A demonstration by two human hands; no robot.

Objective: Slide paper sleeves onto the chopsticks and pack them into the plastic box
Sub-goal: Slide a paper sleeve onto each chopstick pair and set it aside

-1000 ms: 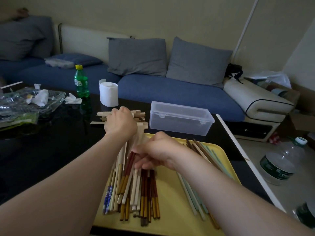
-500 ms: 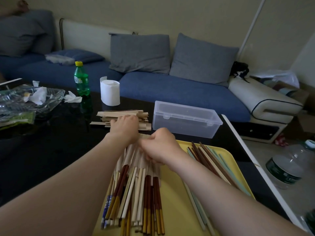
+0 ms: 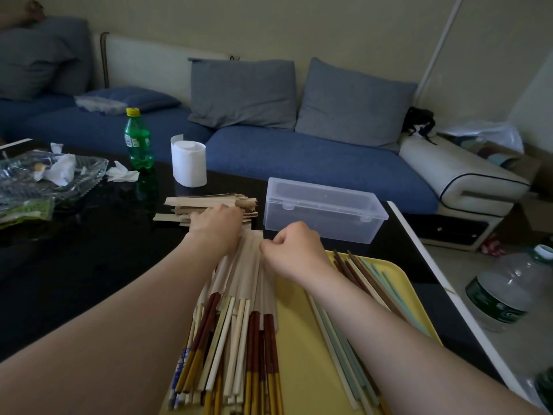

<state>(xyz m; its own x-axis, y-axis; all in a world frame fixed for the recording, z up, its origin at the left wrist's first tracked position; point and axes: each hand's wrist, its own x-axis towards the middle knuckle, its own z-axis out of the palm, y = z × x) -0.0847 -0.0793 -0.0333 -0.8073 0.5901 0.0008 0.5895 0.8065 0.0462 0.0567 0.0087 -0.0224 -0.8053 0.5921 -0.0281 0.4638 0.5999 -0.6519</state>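
Room: blue sofa (image 3: 299,157) behind plastic box (image 3: 324,209). Box sits on black counter (image 3: 74,265). In front of box: yellow tray (image 3: 305,354) with sleeved chopsticks (image 3: 239,295) and bare chopsticks (image 3: 332,330). Left of box: paper sleeves (image 3: 206,202); farther left, tissue roll (image 3: 188,164), green bottle (image 3: 138,139). Over pile edge, left hand (image 3: 217,224), fingers hidden, grip unclear. Just before box, right hand (image 3: 294,250), fingers curled, pinching sleeved chopsticks' top.

We see through one head-worn wide camera, facing forward and down: tray (image 3: 302,354) close beneath us, box (image 3: 324,211) just beyond on the table (image 3: 74,280), sofa (image 3: 299,157) far behind; dim corners, perhaps distorted.
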